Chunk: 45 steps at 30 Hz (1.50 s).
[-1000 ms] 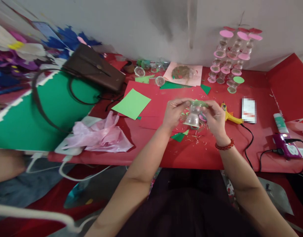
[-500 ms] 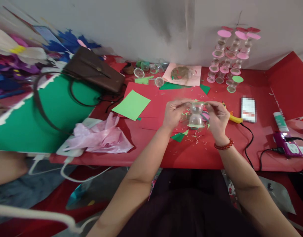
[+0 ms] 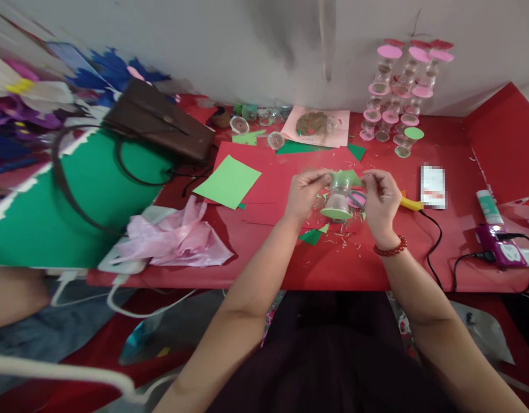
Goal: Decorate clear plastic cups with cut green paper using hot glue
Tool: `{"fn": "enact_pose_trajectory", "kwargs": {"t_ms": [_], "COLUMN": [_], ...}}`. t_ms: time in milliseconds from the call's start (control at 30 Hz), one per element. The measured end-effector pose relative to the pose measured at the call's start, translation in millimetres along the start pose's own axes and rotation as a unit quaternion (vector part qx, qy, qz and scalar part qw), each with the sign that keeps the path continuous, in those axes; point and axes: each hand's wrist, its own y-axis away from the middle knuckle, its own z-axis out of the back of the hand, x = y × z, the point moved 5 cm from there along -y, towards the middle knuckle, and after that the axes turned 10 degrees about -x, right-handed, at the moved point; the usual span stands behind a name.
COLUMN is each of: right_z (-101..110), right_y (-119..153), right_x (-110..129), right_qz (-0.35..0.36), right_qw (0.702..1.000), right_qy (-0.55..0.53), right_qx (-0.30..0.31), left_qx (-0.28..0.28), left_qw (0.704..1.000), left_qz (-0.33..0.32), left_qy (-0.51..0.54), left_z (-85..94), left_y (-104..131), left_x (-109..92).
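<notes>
A clear hourglass [image 3: 338,198], built of two plastic cups, hangs tilted above the tabletop, with green paper at both ends. My left hand [image 3: 305,195] pinches its upper end from the left, at the green paper [image 3: 347,177]. Close to the paper's right corner is my right hand [image 3: 381,198], its fingers closed together; anything between them is too small to make out. Behind the hourglass, scissors with pink in the handle [image 3: 357,199] are partly hidden. A yellow glue gun [image 3: 411,202] lies beyond my right hand, partly covered by it.
Stacked hourglasses [image 3: 391,117] stand at the back right. A light green sheet [image 3: 228,181] lies on red paper [image 3: 273,178]. Left are a brown handbag [image 3: 161,120] and a pink plastic bag [image 3: 178,238]. A glue stick [image 3: 489,206] stands by a purple power socket [image 3: 503,246].
The hourglass has tipped, so the green paper on its upper end shows more. My right hand's fingertips have shifted slightly right, away from the hourglass; my left hand stays on it.
</notes>
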Motion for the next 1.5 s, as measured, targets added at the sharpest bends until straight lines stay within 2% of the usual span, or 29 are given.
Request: {"fn": "enact_pose_trajectory", "kwargs": {"t_ms": [67,133,233,300,367,500,633,733,800,900,1000,1100,1200,1333,1500], "right_z": [4,3,-11,-23,-30,-24,-12,-5,-3,0,2,2,-2,-9,-9], "right_y": [-4,-5,1,8,14,11,3,0,-2,-5,-5,-3,0,1,-2], "right_x": [-9,-19,-29,-31,-32,-30,-11,2,4,3,2,1,2,8,7], "right_qz": [-0.045,-0.108,-0.169,-0.18,-0.181,-0.128,0.013,0.103,0.125,0.142,0.165,0.173,0.163,0.139,0.086], "right_qw": [0.999,0.994,0.98,0.965,0.956,0.977,0.995,0.99,0.987,0.983,0.978,0.975,0.977,0.982,0.99], "right_qy": [-0.006,-0.021,-0.067,-0.096,-0.106,-0.078,0.008,0.064,0.086,0.112,0.127,0.134,0.116,0.056,0.033], "right_qx": [-0.03,-0.012,0.085,0.163,0.204,0.151,0.1,0.067,0.053,0.037,0.027,0.037,0.07,0.116,0.111], "left_qx": [-0.021,-0.04,-0.047,-0.026,0.004,0.056,0.107,0.198,0.235,0.234,0.205,0.186,0.198,0.198,0.23], "left_qw": [0.999,0.996,0.989,0.991,0.995,0.997,0.993,0.975,0.962,0.96,0.973,0.982,0.977,0.971,0.957], "left_qz": [0.029,0.071,0.119,0.114,0.088,0.041,-0.024,-0.068,-0.091,-0.1,-0.061,0.015,0.076,0.123,0.158], "left_qy": [0.022,0.048,0.073,0.069,0.057,0.021,-0.036,-0.076,-0.108,-0.12,-0.086,-0.035,0.005,0.051,0.076], "left_z": [3.0,6.1,7.9,6.4,4.5,3.4,3.0,-5.8,-11.1,-13.1,-9.5,-9.2,-16.2,-19.8,-17.2], "left_y": [-3,-6,-8,-7,-7,-6,-4,2,6,8,7,9,15,17,15], "left_x": [4,11,18,18,15,4,-14,-21,-20,-15,-10,-4,0,3,7]}}
